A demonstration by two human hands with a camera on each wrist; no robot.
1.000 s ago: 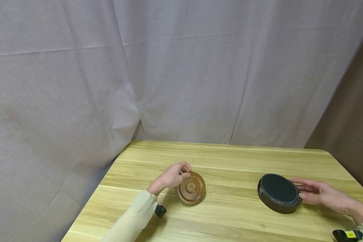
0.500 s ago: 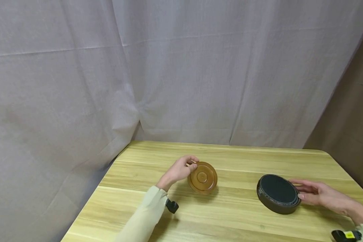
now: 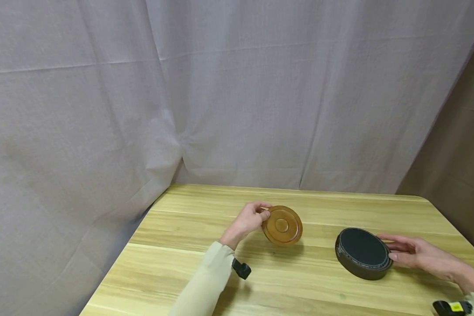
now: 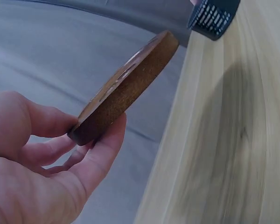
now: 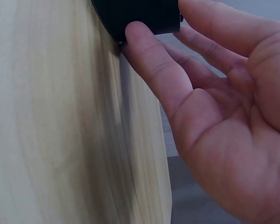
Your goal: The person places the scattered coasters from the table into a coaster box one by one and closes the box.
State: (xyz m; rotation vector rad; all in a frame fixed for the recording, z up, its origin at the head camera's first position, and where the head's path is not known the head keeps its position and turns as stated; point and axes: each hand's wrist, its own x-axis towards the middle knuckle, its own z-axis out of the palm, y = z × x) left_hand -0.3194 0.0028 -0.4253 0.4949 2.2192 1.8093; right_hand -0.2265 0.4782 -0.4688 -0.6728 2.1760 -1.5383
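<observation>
A round brown wooden coaster [image 3: 282, 225] with raised rings is pinched at its left edge by my left hand [image 3: 248, 223]. It hangs tilted above the table, its shadow below it. In the left wrist view the thumb and fingers clasp the rim of the coaster [image 4: 130, 86]. To the right is a thick round black disc [image 3: 363, 248] with a dark flat top and small pale markings round its rim. My right hand [image 3: 420, 256] holds its right edge, thumb in front and fingers behind. Only part of the black disc [image 5: 144, 16] shows in the right wrist view.
Both arms reach over a pale wood-grain table [image 3: 292, 285]. A grey curtain [image 3: 241, 109] hangs behind and along the left side. Brown cloth [image 3: 458, 145] hangs at the right. Between coaster and disc lies a strip of bare tabletop.
My left hand has lifted the coaster off the table and carried it to the right, tilting its face more toward me. The right hand and the black disc have stayed nearly still.
</observation>
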